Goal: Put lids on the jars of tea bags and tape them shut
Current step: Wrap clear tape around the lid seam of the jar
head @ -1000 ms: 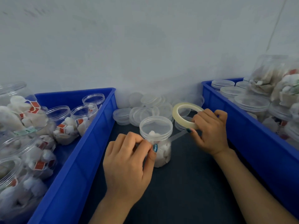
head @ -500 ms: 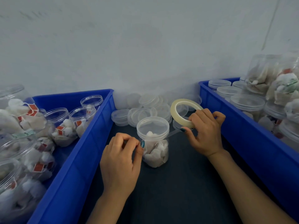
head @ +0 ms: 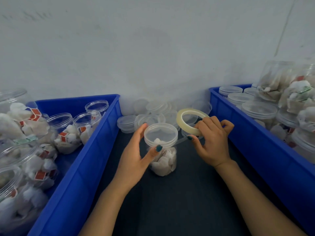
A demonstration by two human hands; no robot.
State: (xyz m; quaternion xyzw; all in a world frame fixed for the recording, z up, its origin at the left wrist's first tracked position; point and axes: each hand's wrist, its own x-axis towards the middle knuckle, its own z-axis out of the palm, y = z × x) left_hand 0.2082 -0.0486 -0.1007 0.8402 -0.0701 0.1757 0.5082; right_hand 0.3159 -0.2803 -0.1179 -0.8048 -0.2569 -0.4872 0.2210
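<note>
- Two bare hands are seen over a dark table top (head: pixel 187 198), between two blue bins.
- One clear jar (head: pixel 163 163) of tea bags is stood upright in the middle of the table, with its long axis vertical and its mouth pointed up.
- The jar is capped by a clear lid (head: pixel 161 135), which is laid flat and level.
- The lid's rim is gripped by the left hand (head: pixel 134 159), spread wide, with the thumb pressed on the near edge and the fingers reached round the far left side.
- A tape roll (head: pixel 179 120) is held by the right hand (head: pixel 213 143), with the fingers curled over its lower right part; the ring is stood on edge, just right of the lid.
- A strip of tape (head: pixel 181 141) is stretched from the roll down and left to the jar, just under the lid.
- The left bin (head: pixel 95 150) is filled with open jars, the right bin (head: pixel 255 142) with lidded ones.
- Loose lids (head: pixel 153 114) are piled by the wall.
</note>
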